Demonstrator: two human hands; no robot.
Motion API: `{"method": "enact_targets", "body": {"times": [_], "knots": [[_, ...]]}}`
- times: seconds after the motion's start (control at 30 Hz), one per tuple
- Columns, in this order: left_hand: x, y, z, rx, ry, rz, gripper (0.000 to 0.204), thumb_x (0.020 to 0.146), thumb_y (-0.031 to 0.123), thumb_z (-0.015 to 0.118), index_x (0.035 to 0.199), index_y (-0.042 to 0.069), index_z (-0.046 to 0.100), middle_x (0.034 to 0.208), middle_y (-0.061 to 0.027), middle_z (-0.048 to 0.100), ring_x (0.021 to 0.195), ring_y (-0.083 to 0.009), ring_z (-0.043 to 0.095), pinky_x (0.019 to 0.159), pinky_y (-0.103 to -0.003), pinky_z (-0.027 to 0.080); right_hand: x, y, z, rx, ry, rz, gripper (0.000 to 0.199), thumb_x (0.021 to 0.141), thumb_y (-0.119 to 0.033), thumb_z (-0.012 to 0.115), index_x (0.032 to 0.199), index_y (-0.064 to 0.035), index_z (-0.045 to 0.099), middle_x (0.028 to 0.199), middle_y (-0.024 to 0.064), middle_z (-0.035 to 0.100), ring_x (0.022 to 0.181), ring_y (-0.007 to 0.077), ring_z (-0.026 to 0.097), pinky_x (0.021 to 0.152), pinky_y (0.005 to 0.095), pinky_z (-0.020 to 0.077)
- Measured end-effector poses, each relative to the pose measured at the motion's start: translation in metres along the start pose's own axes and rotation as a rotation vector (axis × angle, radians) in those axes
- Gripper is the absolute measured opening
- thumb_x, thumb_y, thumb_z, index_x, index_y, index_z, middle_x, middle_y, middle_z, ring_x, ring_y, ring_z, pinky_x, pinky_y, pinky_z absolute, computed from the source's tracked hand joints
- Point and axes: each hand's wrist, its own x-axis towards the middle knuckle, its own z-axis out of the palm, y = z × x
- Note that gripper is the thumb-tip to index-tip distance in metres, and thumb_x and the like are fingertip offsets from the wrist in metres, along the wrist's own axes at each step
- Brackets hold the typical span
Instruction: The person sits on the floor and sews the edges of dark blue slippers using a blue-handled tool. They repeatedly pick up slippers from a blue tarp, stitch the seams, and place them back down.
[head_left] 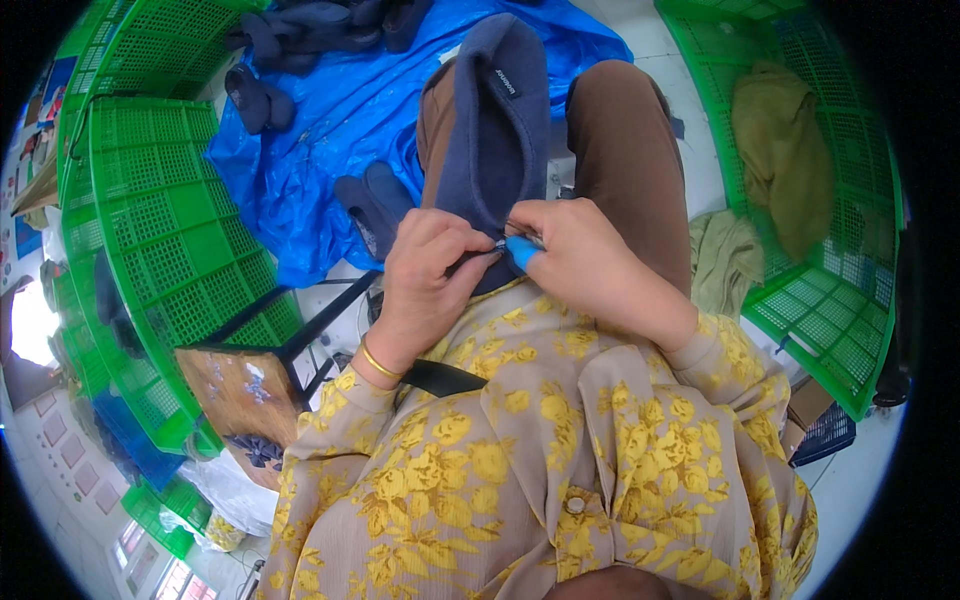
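item, grip: i see the left hand (428,262) closed in a pinch on the near edge of a dark blue slipper (497,120), thumb and fingers pressed together on the fabric. a gold bangle (379,364) sits on that wrist.

item, second grip: the right hand (585,268) is closed around a small blue-handled tool (522,250), its tip meeting the same edge of the slipper, just beside the left fingertips. i cannot tell the tool's kind.

item, work piece: the slipper lies lengthwise on my lap between the brown-trousered knees (620,140), toe pointing away. a small dark rectangular label (507,82) is sewn near its far end.

item, containers: a green plastic crate (165,230) stands tipped at the left; what is in it i cannot make out. a second green crate (820,270) at the right holds an olive-tan cloth (782,160), with another pale cloth (722,262) lying just outside its rim.

item, floor stock: a blue tarp (330,130) is spread ahead, bearing several more dark slippers (375,205), some paired near my left knee, others (300,30) heaped at the far edge.

item, clothing: yellow-flowered sleeves (560,440) fill the lower frame.
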Motion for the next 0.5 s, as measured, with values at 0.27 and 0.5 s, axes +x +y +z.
{"method": "enact_targets", "body": {"times": [0.27,0.5], "knots": [[-0.009,0.004,-0.002,0.021,0.062,-0.008,0.019,0.07,0.002,0.079,0.086,0.008,0.072,0.085,-0.005,0.063,0.081,-0.0219,0.058,0.071,-0.031,0.046,-0.01,0.002,-0.013,0.145,-0.032,0.017,0.028,0.075,0.002,0.055,0.098,-0.0048,0.068,0.087,0.0205,0.066,0.08,0.0394,0.064,0.071,0.0423,0.051],[-0.02,0.002,0.008,-0.1,0.117,-0.113,0.02,0.072,-0.003,0.077,0.09,0.006,0.074,0.087,-0.006,0.065,0.078,-0.0172,0.061,0.066,-0.027,0.047,-0.005,0.019,-0.005,0.093,0.001,-0.187,0.032,0.075,0.007,0.054,0.101,-0.0078,0.066,0.085,0.0168,0.066,0.081,0.0376,0.065,0.07,0.0421,0.0518]]}}
